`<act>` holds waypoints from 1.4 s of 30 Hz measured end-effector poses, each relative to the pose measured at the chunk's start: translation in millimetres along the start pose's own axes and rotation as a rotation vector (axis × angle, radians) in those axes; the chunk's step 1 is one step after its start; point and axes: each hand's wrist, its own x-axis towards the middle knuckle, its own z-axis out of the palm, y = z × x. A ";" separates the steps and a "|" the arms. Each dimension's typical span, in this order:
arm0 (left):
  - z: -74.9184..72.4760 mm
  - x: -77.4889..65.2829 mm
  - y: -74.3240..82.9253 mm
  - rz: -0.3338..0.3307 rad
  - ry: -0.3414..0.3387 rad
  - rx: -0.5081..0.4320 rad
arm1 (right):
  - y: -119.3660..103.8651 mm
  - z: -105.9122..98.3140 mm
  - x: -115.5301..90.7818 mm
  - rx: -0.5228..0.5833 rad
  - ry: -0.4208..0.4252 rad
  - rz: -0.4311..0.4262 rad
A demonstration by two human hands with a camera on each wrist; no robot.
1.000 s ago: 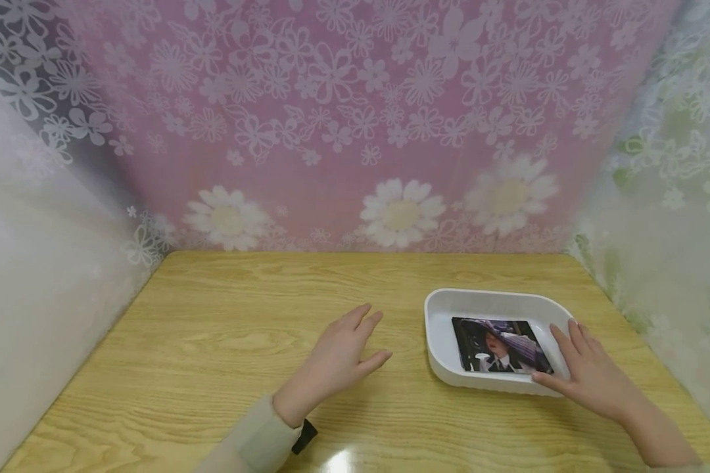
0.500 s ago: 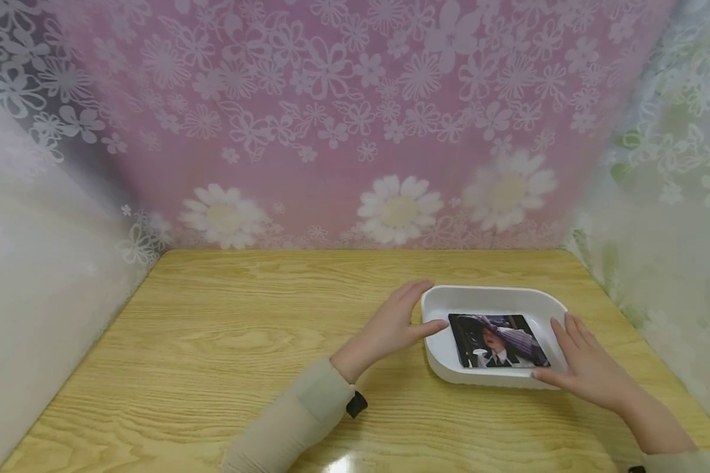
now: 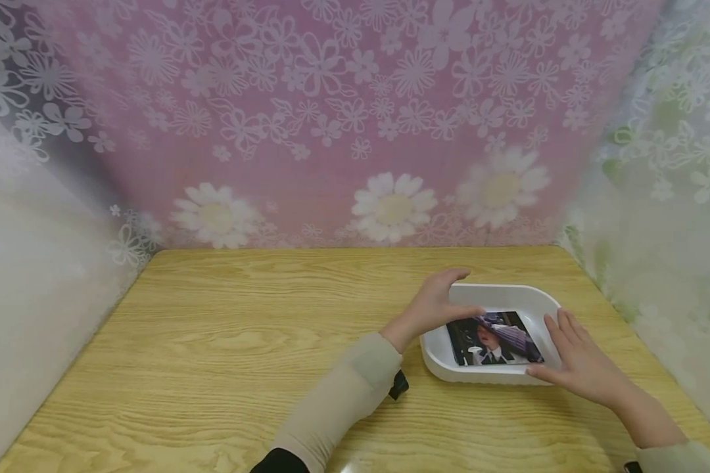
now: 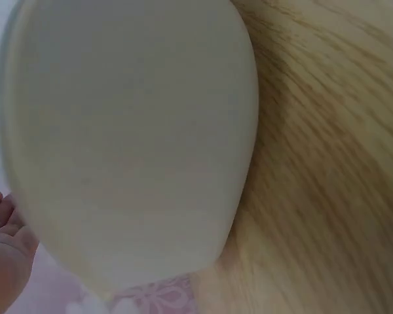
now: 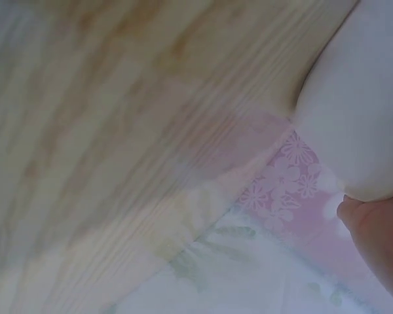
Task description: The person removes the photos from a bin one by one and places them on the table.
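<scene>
A white tray point(image 3: 509, 293) with rounded corners stands on the right of the table. Inside it lies a dark photo point(image 3: 499, 340) of a figure in a broad purple hat. My left hand point(image 3: 428, 307) hovers over the tray's left end, thumb apart from the fingers and reaching over the photo's far left corner. In the left wrist view this hand point(image 4: 8, 258) shows beyond the tray's outer wall point(image 4: 131, 131). With extended fingers, my right hand point(image 3: 586, 368) rests on the tray's right rim. The right wrist view shows part of it point(image 5: 383, 239) at the rim.
The wood-grain table point(image 3: 225, 355) extends to the left of the tray. A pink flowered backdrop point(image 3: 307, 131) rises behind it, with pale side panels point(image 3: 674, 217) at either side. A black strap piece point(image 3: 398, 385) sits under the left wrist.
My left hand has moved right and away from me, from bare table to the tray's left rim and now over the tray. The right hand has stayed at the right rim.
</scene>
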 end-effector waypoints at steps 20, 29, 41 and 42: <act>41.1 28.0 -14.7 -0.124 -0.247 0.248 | 0.8 0.0 -2.3 -0.014 0.020 -0.015; 48.3 31.0 -18.7 -0.159 -0.388 0.327 | 1.0 -0.8 -1.5 -0.005 0.000 -0.003; 49.7 30.4 -19.9 -0.202 -0.442 0.335 | 0.8 -0.7 -0.7 -0.012 0.011 -0.003; 49.7 30.2 -19.8 -0.195 -0.443 0.339 | 1.1 -0.2 -0.8 -0.013 0.013 -0.003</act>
